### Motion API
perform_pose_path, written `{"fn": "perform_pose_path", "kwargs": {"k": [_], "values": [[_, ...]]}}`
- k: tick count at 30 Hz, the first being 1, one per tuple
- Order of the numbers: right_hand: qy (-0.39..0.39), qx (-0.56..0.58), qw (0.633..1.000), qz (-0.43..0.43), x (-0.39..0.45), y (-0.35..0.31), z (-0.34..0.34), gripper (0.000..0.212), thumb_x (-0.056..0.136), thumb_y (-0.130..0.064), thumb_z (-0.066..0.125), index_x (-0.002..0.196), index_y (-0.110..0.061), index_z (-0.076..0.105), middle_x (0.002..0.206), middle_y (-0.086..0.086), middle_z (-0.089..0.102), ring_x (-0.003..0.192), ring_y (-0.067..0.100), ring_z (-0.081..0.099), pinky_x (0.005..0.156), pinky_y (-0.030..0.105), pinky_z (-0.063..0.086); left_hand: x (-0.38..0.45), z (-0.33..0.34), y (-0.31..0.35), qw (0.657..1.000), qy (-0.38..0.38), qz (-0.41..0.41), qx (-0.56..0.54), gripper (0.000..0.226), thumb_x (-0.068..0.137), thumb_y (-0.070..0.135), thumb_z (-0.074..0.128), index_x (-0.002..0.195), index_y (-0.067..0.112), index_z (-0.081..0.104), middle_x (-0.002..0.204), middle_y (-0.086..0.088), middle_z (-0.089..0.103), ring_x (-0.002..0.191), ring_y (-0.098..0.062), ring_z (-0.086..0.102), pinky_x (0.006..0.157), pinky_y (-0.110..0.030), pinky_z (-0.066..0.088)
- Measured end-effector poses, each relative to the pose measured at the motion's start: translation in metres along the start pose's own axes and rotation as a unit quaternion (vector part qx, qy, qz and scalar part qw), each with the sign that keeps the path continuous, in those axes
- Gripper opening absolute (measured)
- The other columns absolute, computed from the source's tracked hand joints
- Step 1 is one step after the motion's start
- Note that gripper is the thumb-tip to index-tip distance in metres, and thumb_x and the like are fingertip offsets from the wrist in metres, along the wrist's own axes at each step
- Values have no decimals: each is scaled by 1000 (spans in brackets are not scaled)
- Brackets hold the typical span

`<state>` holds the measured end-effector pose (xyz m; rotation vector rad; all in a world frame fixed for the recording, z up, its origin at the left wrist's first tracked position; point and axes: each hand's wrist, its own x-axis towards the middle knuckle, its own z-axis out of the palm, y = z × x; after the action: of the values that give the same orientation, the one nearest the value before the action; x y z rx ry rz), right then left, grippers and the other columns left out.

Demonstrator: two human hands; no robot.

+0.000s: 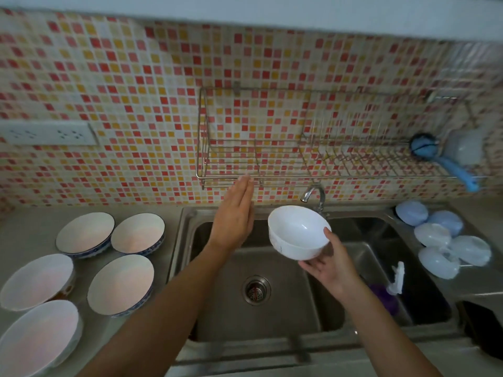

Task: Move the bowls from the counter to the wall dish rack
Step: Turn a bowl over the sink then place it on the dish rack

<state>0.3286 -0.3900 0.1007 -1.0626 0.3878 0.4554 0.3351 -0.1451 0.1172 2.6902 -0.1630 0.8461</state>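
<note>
My right hand [330, 263] cups a white bowl [298, 232] from beneath, over the sink [187, 213]; my left hand [234, 216] reaches flat-fingered toward the wall rack [202, 175]. I'd lift clear of the faucet [313, 193] and set it upright, probably in the rack's left corner.

A small plain white ceramic bowl [298, 232] is tilted above the sink. Five wider white bowls [121, 283], some blue-rimmed, sit upright on the grey surface [30, 229]. The steel wire wall rack [299, 137] hangs above.
</note>
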Motion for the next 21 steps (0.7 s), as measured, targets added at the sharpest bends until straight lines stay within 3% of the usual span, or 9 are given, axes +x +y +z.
{"fn": "perform_pose_path", "kwargs": {"k": [3,6,15,21], "values": [[-29,33,999,-11,-3,-25,14,49,88,-40,64,132,-25,48,126,13,55,111,33,59,82,46,55,31,0,-7,994,-74,-30,69,54,103,32,20,151,11,8,160,-8,6,147,-21,-1,120,-39,1],[-36,52,998,-22,-4,-47,29,52,87,-40,66,132,-23,48,126,15,55,112,35,59,83,48,56,43,6,-16,984,-122,-58,120,57,103,37,13,150,13,-6,160,-6,-10,146,-20,-15,120,-42,-6],[-100,59,992,-50,3,-107,70,41,87,-32,65,125,-20,52,126,20,55,110,38,61,75,46,59,44,7,-16,975,-135,-54,169,64,101,41,16,149,12,-14,158,-6,-19,143,-22,-22,117,-41,-10],[-90,-1,985,-145,36,-144,103,50,87,-22,66,132,-24,46,135,16,46,116,38,54,79,55,58,48,3,-12,973,-167,-72,144,70,98,43,21,148,14,-19,157,-3,-22,143,-19,-24,118,-41,-10]]}}
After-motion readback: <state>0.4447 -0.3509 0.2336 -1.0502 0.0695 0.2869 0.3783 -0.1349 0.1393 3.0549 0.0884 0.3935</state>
